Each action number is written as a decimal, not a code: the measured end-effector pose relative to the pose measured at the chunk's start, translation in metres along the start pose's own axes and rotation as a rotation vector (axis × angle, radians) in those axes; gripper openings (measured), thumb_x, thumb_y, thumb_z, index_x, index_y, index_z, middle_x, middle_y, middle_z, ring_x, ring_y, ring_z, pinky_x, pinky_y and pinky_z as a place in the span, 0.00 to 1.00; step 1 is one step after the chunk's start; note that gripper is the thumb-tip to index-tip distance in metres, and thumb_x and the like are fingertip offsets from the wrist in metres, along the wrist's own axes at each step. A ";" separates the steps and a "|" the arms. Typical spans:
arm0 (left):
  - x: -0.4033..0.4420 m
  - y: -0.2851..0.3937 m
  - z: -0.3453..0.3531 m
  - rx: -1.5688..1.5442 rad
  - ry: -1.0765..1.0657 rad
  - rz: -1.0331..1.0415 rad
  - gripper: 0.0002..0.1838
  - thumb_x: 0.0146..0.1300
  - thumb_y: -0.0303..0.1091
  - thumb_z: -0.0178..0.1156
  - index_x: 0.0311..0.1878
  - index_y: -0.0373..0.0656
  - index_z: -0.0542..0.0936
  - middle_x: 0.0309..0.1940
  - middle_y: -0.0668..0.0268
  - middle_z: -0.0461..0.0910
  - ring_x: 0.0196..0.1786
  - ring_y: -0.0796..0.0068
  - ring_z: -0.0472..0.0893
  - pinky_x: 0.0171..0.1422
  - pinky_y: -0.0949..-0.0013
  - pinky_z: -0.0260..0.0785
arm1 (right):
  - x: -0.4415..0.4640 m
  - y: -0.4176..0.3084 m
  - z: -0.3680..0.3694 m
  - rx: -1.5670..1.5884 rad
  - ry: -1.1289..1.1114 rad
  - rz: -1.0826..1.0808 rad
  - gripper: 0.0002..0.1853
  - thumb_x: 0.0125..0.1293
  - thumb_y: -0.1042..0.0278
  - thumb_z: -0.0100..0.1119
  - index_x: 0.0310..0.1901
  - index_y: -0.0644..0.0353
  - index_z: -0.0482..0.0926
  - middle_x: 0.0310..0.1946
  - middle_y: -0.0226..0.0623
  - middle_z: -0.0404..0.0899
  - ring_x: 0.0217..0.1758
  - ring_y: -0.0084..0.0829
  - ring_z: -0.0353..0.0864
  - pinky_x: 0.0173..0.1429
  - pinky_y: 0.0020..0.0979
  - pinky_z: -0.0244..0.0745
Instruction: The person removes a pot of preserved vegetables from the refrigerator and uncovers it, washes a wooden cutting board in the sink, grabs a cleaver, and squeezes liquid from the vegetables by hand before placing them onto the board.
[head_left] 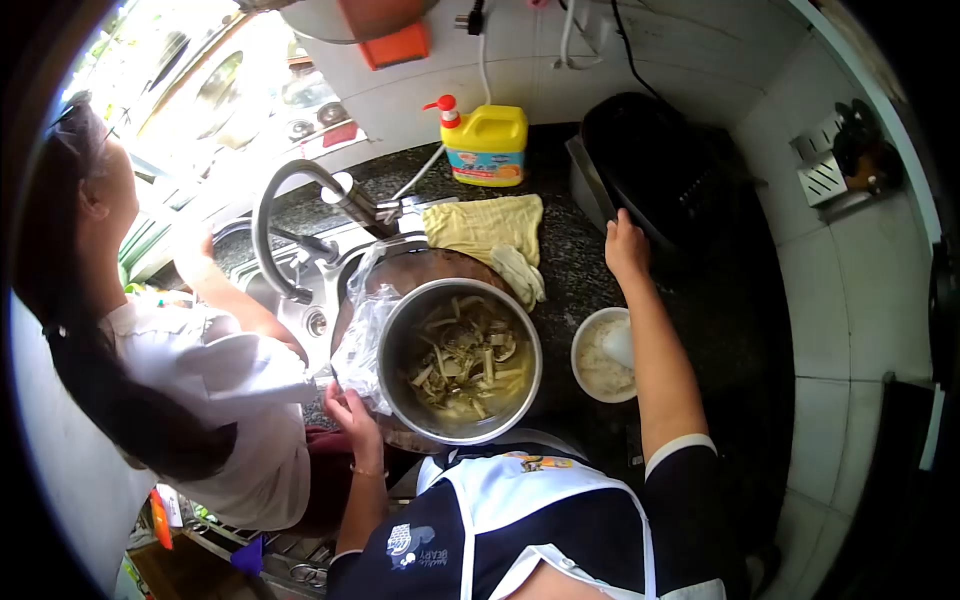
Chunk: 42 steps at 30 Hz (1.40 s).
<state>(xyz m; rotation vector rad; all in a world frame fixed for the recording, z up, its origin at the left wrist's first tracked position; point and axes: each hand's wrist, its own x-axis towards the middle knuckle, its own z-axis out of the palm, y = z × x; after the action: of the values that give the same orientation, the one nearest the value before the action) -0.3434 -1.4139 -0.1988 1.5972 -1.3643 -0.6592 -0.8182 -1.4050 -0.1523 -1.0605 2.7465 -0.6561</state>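
My left hand (354,418) is beside a large metal pot (537,365), close to a clear plastic bag (366,345). Its fingers are slightly bent and apart, with nothing visible between them. Inside the pot are cooked strips and chopped pieces (468,365) in a yellowish broth. My right hand (627,246) is closed on the near edge of a black kitchen appliance (650,150), which has a grey side panel. Below my right forearm sits a white bowl (597,388) of pale food with a white spoon (619,346) in it.
Another person (220,390) stands at my left, one arm by the sink (312,305) and its curved faucet (262,215). A yellow detergent bottle (487,145), yellow cloth (485,222) and brown round board (420,268) are on the dark counter (560,250). A utensil holder (825,175) hangs right.
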 end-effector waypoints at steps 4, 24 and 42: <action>-0.040 0.071 -0.010 -0.491 -0.705 -0.658 0.25 0.66 0.38 0.48 0.62 0.38 0.56 0.53 0.59 0.66 0.49 0.69 0.73 0.42 0.69 0.74 | 0.009 0.043 0.003 0.091 0.054 -0.131 0.15 0.63 0.63 0.47 0.48 0.61 0.67 0.32 0.53 0.77 0.39 0.56 0.76 0.40 0.51 0.71; -0.010 0.127 0.101 -0.513 -1.057 -0.993 0.20 0.53 0.18 0.43 0.52 0.30 0.64 0.46 0.50 0.72 0.45 0.54 0.78 0.48 0.51 0.75 | -0.223 0.051 0.015 0.201 -0.149 0.046 0.14 0.55 0.76 0.47 0.44 0.64 0.66 0.42 0.56 0.69 0.40 0.58 0.71 0.41 0.51 0.69; 0.027 0.170 0.258 -0.186 -1.420 -0.621 0.26 0.49 0.18 0.48 0.55 0.41 0.66 0.41 0.55 0.75 0.38 0.57 0.80 0.38 0.50 0.78 | -0.233 0.145 -0.028 0.732 -0.051 0.745 0.14 0.64 0.70 0.48 0.50 0.65 0.64 0.24 0.36 0.71 0.20 0.24 0.70 0.22 0.28 0.69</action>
<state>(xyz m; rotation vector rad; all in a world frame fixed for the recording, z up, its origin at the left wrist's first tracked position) -0.6354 -1.5113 -0.1603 1.3181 -1.5579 -2.5251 -0.7397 -1.1446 -0.1993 0.0962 2.2426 -1.2755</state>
